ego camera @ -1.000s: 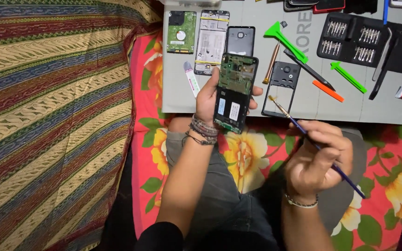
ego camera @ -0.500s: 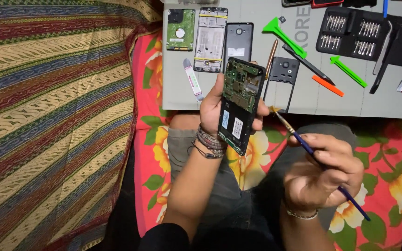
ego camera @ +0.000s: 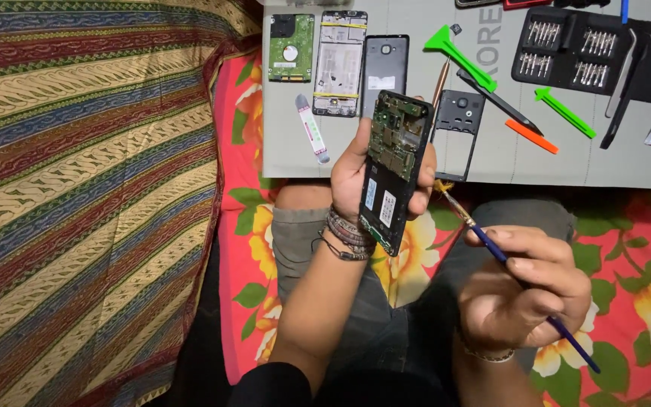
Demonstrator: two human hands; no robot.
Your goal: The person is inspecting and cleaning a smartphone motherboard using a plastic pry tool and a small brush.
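We sit with our knees under the edge of a grey work mat (ego camera: 295,151), and both our hands are busy above the lap. Our left hand (ego camera: 356,169) holds an opened phone (ego camera: 393,169) with its back cover removed, so the green circuit board faces up to us. The grip of this hand is closed around the phone's two long edges, thumb on one side and fingers on the other. We judge that this keeps the board free from touching and lets us tilt it towards the eyes.

Our right hand (ego camera: 521,290) is closed on a thin brush (ego camera: 491,249) with a blue handle, held like a pen. Its bristle tip points up and left, close to the right edge of the phone but seemingly not touching it. Such a hold gives fine control at the tip, we think.

The phone is lifted in the air, over the near edge of the mat and our lap, not lying on anything.

On the mat, the removed parts lie side by side: a hard drive (ego camera: 291,47), a phone frame (ego camera: 340,64), a dark back cover (ego camera: 385,66) and a small camera frame (ego camera: 458,120). Further right are green pry tools (ego camera: 461,56), an orange pick (ego camera: 530,136) and a black bit set (ego camera: 566,53). All are within reach. A flowered cloth (ego camera: 242,226) lies under us.
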